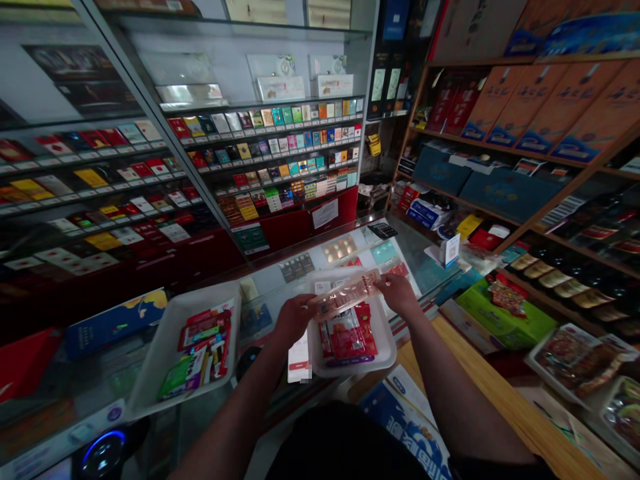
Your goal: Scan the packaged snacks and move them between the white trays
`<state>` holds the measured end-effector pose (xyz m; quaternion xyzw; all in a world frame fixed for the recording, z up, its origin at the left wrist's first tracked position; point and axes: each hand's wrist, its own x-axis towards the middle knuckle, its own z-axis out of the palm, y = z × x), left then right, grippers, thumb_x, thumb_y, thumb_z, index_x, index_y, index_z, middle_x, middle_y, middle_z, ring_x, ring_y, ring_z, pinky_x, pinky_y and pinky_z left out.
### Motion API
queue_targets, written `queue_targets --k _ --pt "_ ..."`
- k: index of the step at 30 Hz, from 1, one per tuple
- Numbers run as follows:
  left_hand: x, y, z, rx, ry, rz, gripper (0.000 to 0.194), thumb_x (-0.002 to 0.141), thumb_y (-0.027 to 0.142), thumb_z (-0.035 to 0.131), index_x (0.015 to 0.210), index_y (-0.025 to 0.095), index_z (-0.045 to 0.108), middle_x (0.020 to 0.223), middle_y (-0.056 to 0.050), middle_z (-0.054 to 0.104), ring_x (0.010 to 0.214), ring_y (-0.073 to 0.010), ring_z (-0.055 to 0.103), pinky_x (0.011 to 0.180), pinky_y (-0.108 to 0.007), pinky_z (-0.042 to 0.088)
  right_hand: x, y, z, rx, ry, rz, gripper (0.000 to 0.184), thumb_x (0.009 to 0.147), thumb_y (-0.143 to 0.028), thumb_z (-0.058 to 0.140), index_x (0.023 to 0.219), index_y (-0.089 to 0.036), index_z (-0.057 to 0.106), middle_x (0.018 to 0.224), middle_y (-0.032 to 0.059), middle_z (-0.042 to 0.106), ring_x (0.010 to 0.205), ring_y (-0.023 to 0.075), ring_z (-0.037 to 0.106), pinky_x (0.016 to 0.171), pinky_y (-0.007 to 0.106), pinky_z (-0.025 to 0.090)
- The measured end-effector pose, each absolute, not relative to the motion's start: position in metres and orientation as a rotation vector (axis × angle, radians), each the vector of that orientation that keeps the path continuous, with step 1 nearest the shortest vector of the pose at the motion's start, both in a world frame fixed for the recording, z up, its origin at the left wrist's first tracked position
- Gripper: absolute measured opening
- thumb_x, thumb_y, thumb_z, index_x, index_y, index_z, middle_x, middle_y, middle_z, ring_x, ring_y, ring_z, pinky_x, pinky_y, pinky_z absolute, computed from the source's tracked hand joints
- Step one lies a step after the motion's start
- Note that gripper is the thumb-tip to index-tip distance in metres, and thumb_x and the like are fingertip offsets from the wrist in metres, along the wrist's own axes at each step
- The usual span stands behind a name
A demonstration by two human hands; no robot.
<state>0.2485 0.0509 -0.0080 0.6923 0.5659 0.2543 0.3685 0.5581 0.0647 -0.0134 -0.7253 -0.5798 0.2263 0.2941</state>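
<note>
My left hand (295, 319) and my right hand (397, 295) hold the two ends of a transparent plastic packet (345, 293), stretched level above a white plastic tray (386, 341). Pinkish printing shows through the packet. Red packets (347, 338) lie in that tray, partly under the held packet. A second white tray (163, 337) to the left holds several red, green and white packs (203, 350). A white card (299, 359) stands just below my left hand, beside the tray.
The trays rest on a glass display counter (300, 257), with a calculator (383, 231) at its far end. Shelved cigarette packs (270, 153) fill the glass case ahead. Boxed goods (500, 127) line wooden shelves right. A wooden counter (500, 407) holds a green box (505, 317).
</note>
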Motion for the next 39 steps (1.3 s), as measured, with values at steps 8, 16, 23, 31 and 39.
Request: queue_targets --k 8,16,23,31,39 --pt "0.207 0.048 -0.003 1.955 1.477 0.663 0.031 0.088 0.027 0.061 0.114 0.021 0.076 0.130 -0.005 0.072 0.119 -0.0230 0.066 0.109 -0.038 0.048 0.524 0.055 -0.014 -1.755 -1.625 0.424 0.035 0.081 -0.034 0.074 0.112 -0.017 0.072 0.118 0.0122 0.073 0.109 0.0253 0.066 0.098 0.039 0.048" --pt "0.188 0.048 0.006 2.137 1.457 0.715 0.017 0.088 0.022 0.061 0.082 0.023 0.077 0.127 -0.005 0.073 0.119 -0.0228 0.065 0.112 -0.044 0.046 0.438 0.051 0.005 -1.470 -2.094 0.171 0.022 0.083 -0.023 0.074 0.105 -0.023 0.080 0.139 0.0109 0.063 0.145 0.0354 0.038 0.120 0.057 0.027" --pt "0.163 0.049 0.012 2.136 1.417 0.785 0.014 0.086 0.021 0.064 0.081 0.024 0.077 0.127 -0.004 0.073 0.119 -0.0241 0.066 0.110 -0.043 0.048 0.381 0.053 0.022 -1.388 -2.236 0.198 0.010 0.086 -0.019 0.072 0.086 -0.022 0.081 0.136 0.0093 0.066 0.147 0.0398 0.035 0.119 0.064 0.024" --pt "0.117 0.054 0.001 1.907 1.462 0.890 0.018 0.083 0.028 0.068 0.097 0.022 0.077 0.142 -0.009 0.064 0.128 -0.0263 0.061 0.116 -0.044 0.043 0.355 0.062 0.017 -1.374 -1.967 0.532 0.013 0.089 -0.021 0.069 0.084 -0.023 0.081 0.124 0.0091 0.074 0.132 0.0283 0.056 0.119 0.052 0.034" --pt "0.075 0.058 0.000 1.829 1.392 0.934 0.019 0.084 0.036 0.064 0.081 0.021 0.077 0.140 -0.009 0.065 0.125 -0.0265 0.063 0.114 -0.043 0.044 0.323 0.071 -0.010 -1.315 -1.604 0.908 0.011 0.083 -0.030 0.071 0.084 -0.025 0.080 0.125 0.0057 0.073 0.120 0.0248 0.065 0.109 0.043 0.044"
